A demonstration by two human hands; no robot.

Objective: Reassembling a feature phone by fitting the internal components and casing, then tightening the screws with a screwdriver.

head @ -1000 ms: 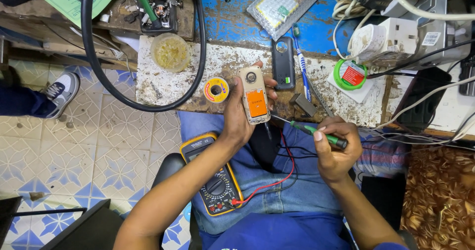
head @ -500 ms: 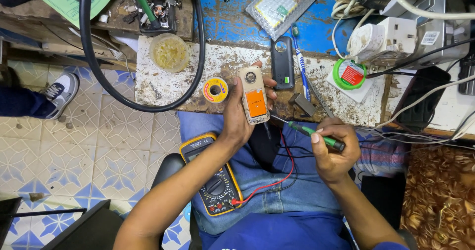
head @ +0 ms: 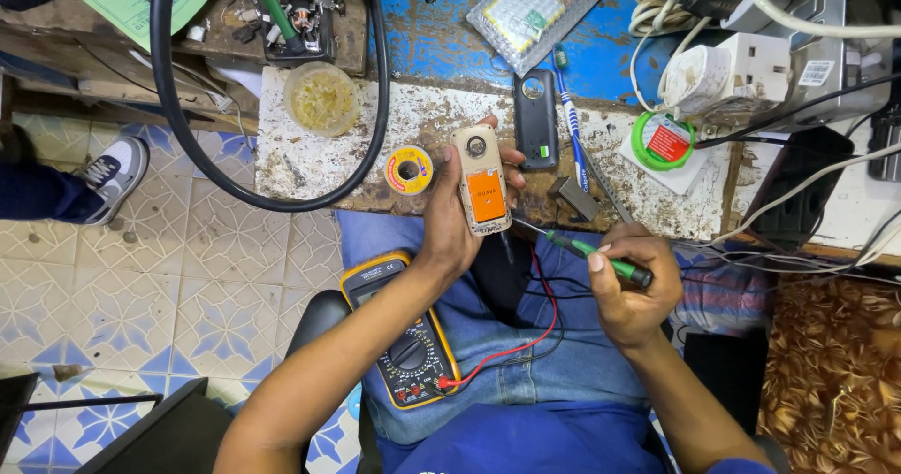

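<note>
My left hand (head: 452,219) grips a small open phone (head: 481,182) with an orange battery, held upright at the bench's front edge. My right hand (head: 627,288) is closed on a green-handled screwdriver (head: 591,252), and the metal tip points left at the phone's lower right corner. A yellow multimeter (head: 404,338) lies on my left thigh, its red and black leads running across my lap. A black back cover (head: 536,119) rests on the bench just right of the phone.
On the worn bench (head: 310,160) are a solder spool (head: 409,169), a round flux tin (head: 320,98), a blue toothbrush (head: 571,122), a green tape reel (head: 664,141) and a thick black cable (head: 169,108). Another person's shoe (head: 117,175) sits on the tiled floor at left.
My right hand and the screwdriver shifted slightly left and up toward the phone. The left hand keeps the phone in the same place.
</note>
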